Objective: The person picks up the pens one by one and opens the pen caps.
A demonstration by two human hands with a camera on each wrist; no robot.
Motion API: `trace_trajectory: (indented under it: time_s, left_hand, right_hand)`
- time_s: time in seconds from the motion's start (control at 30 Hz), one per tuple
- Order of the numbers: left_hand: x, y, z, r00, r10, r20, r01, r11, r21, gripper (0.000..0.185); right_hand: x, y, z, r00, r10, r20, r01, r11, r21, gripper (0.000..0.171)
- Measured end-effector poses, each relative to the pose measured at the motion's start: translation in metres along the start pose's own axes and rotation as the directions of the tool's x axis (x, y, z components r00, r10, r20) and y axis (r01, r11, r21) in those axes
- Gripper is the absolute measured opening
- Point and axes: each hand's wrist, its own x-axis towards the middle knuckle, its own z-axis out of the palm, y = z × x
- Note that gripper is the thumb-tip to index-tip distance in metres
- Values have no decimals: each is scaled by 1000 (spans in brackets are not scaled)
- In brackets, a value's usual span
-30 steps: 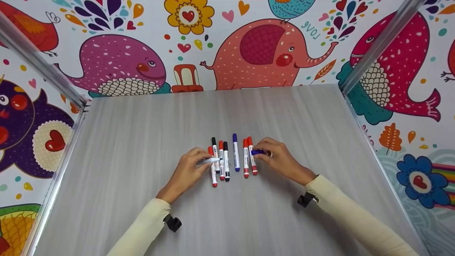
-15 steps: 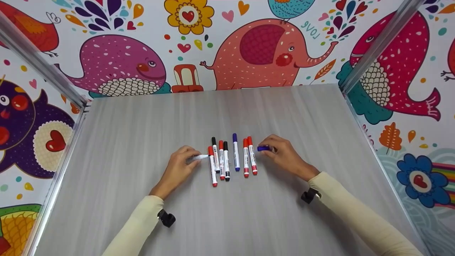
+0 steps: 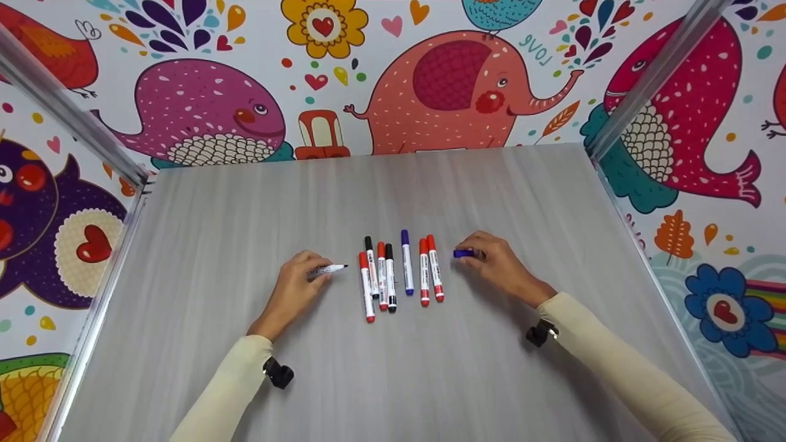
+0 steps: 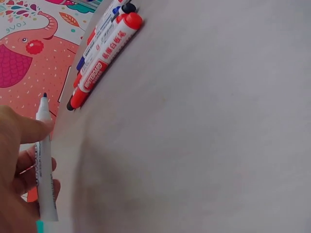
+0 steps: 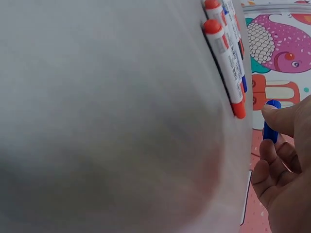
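My left hand (image 3: pixel 296 287) grips an uncapped whiteboard marker (image 4: pixel 44 165) with a white barrel, its dark tip (image 4: pixel 45 95) exposed and pointing toward the middle of the table. Between thumb and fingers of my right hand (image 3: pixel 498 270) is a blue marker cap (image 5: pixel 271 121). Several capped markers lie side by side between the hands. Nearest the left hand is a red marker (image 3: pixel 366 287), beside black and red ones. A blue marker (image 3: pixel 407 263) lies in the middle, and two red markers, one of them the rightmost red marker (image 3: pixel 435 268), are closest to the right hand.
The markers rest on a grey wood-grain table (image 3: pixel 393 374). Metal frame posts (image 3: pixel 654 80) rise at its back corners, and walls printed with cartoon animals enclose the back and sides. A black wrist mount (image 3: pixel 279 372) sits on the left sleeve, with another on the right.
Both hands have moved apart, the left one leftward with the uncapped marker and the right one rightward with the blue cap. The markers on the table have stayed in place.
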Motion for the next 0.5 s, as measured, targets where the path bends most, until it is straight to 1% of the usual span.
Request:
trace_trajectory:
  time_s: [0.2,0.37,0.5]
  left_hand:
    - [-3,-9,-2,1000,-13,-19,14,999,30,19]
    - [-5,-17,-4,999,-37,-23,38,998,41,20]
    - [-4,-24,-5,999,-35,-21,37,997,66,18]
  right_hand:
    - [-1,11,-3,998,69,-4,-69,998,-9,21]
    - [-2,19,-5,995,99,-9,-99,995,-14,22]
    - [-3,25,-7,994,108,-21,-108,994,1,21]
